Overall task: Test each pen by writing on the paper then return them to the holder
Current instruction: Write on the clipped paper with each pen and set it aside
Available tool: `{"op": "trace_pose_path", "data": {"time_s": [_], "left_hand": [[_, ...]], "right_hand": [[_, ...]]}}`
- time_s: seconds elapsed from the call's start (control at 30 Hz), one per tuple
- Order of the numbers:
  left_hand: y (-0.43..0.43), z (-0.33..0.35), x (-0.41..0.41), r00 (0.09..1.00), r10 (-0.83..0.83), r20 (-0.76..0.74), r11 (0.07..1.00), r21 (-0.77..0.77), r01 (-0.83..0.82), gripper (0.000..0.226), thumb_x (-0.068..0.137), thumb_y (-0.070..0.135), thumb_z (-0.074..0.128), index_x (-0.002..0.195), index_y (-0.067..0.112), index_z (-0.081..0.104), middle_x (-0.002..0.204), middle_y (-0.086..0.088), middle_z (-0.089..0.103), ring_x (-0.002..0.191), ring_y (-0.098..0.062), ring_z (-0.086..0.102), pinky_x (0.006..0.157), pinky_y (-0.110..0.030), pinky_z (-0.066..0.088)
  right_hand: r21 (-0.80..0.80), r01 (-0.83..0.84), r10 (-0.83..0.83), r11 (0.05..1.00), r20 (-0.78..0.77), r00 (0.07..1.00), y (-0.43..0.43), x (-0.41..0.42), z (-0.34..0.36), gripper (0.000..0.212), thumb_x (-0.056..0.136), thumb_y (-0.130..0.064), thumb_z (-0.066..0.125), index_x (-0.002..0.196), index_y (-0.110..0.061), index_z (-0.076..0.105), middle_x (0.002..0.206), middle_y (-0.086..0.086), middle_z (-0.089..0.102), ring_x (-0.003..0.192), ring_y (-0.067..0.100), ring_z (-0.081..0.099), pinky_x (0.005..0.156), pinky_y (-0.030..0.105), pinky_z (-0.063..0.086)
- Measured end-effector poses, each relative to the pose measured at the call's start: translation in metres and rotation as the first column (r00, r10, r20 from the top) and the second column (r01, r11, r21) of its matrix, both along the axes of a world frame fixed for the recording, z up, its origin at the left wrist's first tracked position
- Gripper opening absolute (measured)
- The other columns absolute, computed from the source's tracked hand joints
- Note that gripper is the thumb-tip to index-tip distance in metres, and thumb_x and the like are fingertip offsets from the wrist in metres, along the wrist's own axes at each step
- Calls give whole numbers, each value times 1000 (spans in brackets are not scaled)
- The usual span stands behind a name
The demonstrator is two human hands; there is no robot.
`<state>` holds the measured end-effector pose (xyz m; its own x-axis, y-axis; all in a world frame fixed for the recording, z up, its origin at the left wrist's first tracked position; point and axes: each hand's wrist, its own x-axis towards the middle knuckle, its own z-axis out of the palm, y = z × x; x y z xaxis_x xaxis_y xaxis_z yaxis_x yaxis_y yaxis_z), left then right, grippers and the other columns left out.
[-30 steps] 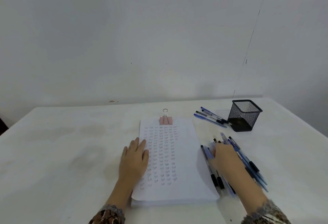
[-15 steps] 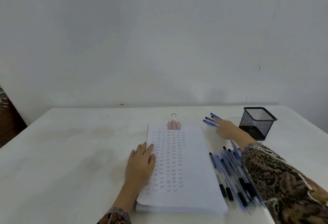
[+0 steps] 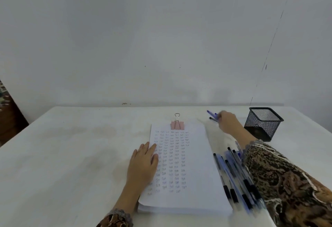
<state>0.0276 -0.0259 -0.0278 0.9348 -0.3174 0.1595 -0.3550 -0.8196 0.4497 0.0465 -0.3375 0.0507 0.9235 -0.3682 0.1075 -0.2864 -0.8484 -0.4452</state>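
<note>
Looking down from the head view at a white table [image 3: 71, 154]. In the middle, a stack of paper [image 3: 197, 163] with a pink clip [image 3: 177, 125] at the top. Full of little test words in rows, nearly down to the bottom. So a lot of writing done already, most likely.

On the left edge of the paper, the left hand [image 3: 143, 162], flat, fingers straight, pressing down and holding nothing.

Far out, just left of the black mesh holder [image 3: 262, 124], the right hand [image 3: 227, 121]. Over a few blue pens [image 3: 212, 115] at the far side of the table, their ends poking out past the fingers. Too blurry to tell whether gripping them or only touching them.

No pens seen inside the holder, though hard to be sure through the mesh. So nothing put back yet, as far as can be seen.

Just beside the right edge of the paper, a big pile of pens [image 3: 233, 176] flat on the table, partly under the patterned sleeve [image 3: 287, 181]. No way to tell tested ones from untested ones.

Left to do, at a guess: test any untested pens, then put every pen into the holder.
</note>
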Motion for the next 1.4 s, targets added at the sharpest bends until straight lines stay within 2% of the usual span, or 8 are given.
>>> {"op": "trace_pose_path", "data": {"time_s": [0.1, 0.17, 0.23, 0.57, 0.93, 1.07, 1.17, 1.4], "left_hand": [[0, -1, 0, 1000, -3, 2, 1000, 1, 3, 46, 99, 34, 26, 144, 26, 24, 154, 3, 17, 143, -13, 9, 115, -29, 2], [1, -2, 1, 1000, -7, 6, 1000, 7, 7, 48, 98, 37, 21, 144, 25, 24, 154, 3, 18, 142, -13, 10, 115, -30, 2], [1, -2, 0, 1000, -12, 14, 1000, 9, 11, 51, 96, 39, 18, 144, 25, 25, 153, 2, 19, 142, -13, 11, 115, -30, 3], [2, -1, 0, 1000, -2, 15, 1000, 28, 2, 60, 89, 44, 9, 144, 26, 25, 154, 2, 19, 142, -13, 11, 115, -27, 1], [1, -2, -1, 999, -5, 54, 1000, -8, 6, 75, 80, 51, 0, 142, 23, 31, 152, -1, 25, 142, -17, 16, 115, -30, 4], [0, -2, -1, 999, 0, 50, 1000, 8, -1, 68, 85, 48, 4, 142, 24, 30, 152, 0, 24, 142, -16, 15, 115, -30, 4], [0, -2, 0, 999, 4, 45, 1000, 16, -5, 50, 96, 39, 18, 143, 25, 28, 153, 1, 21, 142, -15, 13, 115, -29, 3], [0, -3, 0, 998, 10, 54, 1000, 1, -10, 45, 98, 32, 28, 143, 26, 27, 153, 2, 19, 142, -13, 11, 115, -29, 1]], "right_hand": [[815, -225, -63, 535, 303, 951, 30, -6, 21, 21, 101, -14, 36, 108, -10, 55, 74, 4, 47, 53, 14, 44, 52, 24, 37], [956, -281, -133, 85, 291, 948, 52, -12, 22, 46, 98, -49, 30, 76, -17, 56, 58, -2, 39, 40, 10, 31, 46, 23, 25], [938, -313, -216, -151, 278, 936, 69, -14, 11, 63, 89, -66, 28, 50, -19, 42, 44, -4, 28, 36, 11, 21, 46, 22, 17], [733, -514, -590, -446, 191, 784, 96, -21, -30, 42, 62, -50, 52, 42, -18, 35, 39, -4, 20, 37, 14, 11, 45, 22, 10], [916, -335, -518, -222, 180, 836, 91, -13, -47, 58, 96, -53, 26, 85, -7, 60, 59, 5, 66, 50, 13, 64, 52, 19, 54], [893, -405, -460, -197, 280, 843, 93, -16, -49, 17, 79, -4, 63, 73, -8, 48, 67, 6, 68, 63, 18, 71, 57, 17, 56], [917, -379, -392, -126, 305, 868, 94, -16, -50, 16, 86, 6, 55, 77, -6, 52, 67, 6, 68, 59, 14, 69, 58, 16, 56], [866, -312, -263, 391, 430, 864, 99, -21, -53, 37, 81, 19, 56, 64, -10, 40, 50, 6, 48, 39, 9, 46, 40, 17, 39]]}}
